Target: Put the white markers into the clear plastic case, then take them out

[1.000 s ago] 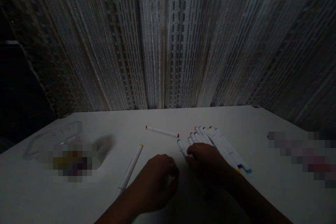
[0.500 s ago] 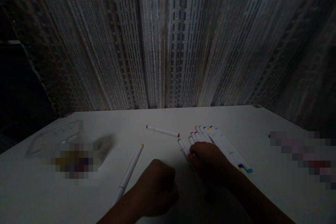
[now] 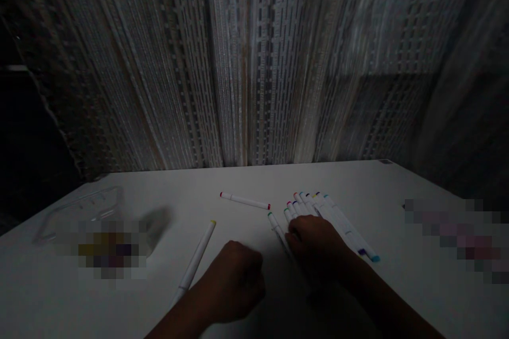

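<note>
The scene is dim. On a white table [image 3: 246, 180] lie white markers with coloured caps. My right hand [image 3: 318, 246] rests palm down on a row of several markers [image 3: 338, 222], fingers curled over their near ends, beside a green-capped marker [image 3: 278, 230] at its left. My left hand [image 3: 234, 280] is curled into a loose fist on the table, nothing visible in it. A yellow-capped marker [image 3: 194, 262] lies just left of that fist. A red-capped marker [image 3: 244, 201] lies alone farther back.
A clear plastic case [image 3: 79, 209] sits at the far left, with a blurred patch in front of it. Another blurred patch lies at the right edge. A patterned curtain [image 3: 254, 63] hangs behind the table.
My left hand has closed from a loose curl into a fist and drawn back slightly. My right hand has shifted slightly on the markers; the green-capped marker now shows more of its length.
</note>
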### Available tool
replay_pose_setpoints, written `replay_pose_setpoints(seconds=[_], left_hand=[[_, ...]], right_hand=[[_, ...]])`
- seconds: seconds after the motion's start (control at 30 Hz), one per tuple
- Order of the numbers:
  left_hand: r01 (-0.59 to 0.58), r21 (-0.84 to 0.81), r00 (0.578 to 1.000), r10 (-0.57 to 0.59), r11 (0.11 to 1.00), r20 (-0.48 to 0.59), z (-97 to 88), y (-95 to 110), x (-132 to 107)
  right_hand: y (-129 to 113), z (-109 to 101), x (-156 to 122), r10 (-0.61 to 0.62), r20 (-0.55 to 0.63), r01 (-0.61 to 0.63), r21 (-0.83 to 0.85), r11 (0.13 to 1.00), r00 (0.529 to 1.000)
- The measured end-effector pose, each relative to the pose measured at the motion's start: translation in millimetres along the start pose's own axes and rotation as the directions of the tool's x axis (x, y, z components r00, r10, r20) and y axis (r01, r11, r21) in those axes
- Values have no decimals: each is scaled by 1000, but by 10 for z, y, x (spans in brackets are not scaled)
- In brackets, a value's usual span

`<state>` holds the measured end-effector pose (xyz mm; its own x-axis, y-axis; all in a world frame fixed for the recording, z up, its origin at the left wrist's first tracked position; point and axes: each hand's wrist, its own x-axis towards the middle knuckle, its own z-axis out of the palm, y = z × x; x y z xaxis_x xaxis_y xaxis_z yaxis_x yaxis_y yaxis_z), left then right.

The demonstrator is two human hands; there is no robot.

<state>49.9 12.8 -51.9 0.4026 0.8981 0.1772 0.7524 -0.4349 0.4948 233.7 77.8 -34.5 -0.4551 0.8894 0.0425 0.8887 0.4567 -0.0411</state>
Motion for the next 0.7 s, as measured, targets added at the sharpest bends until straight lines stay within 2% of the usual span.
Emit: replay_pose_setpoints(seconds=[0.27,0.43,0.5,0.6,0.7], left_hand=[[29,-32,999,-28,999,27,19,3,9],[-136,-136,990,129,981,-65,-2,-12,7],[-166,-167,984,152,972,-96,-2,-13,17],[-103,-136,993,93,985,-76,0,13,35],[69,-58,998,-68,996,20,-12,71,40]], right_hand=[[23,22,-1,-23,-13,23,2,1000,1000],[18,15,-2,-20,-23,20,-6,1000,1000],[30,36,4,-30,-45,30,-3,1000,999],[53,72,16,-35,-66,34,-9,999,997],[61,77,26,-36,-36,35,-19,999,999]])
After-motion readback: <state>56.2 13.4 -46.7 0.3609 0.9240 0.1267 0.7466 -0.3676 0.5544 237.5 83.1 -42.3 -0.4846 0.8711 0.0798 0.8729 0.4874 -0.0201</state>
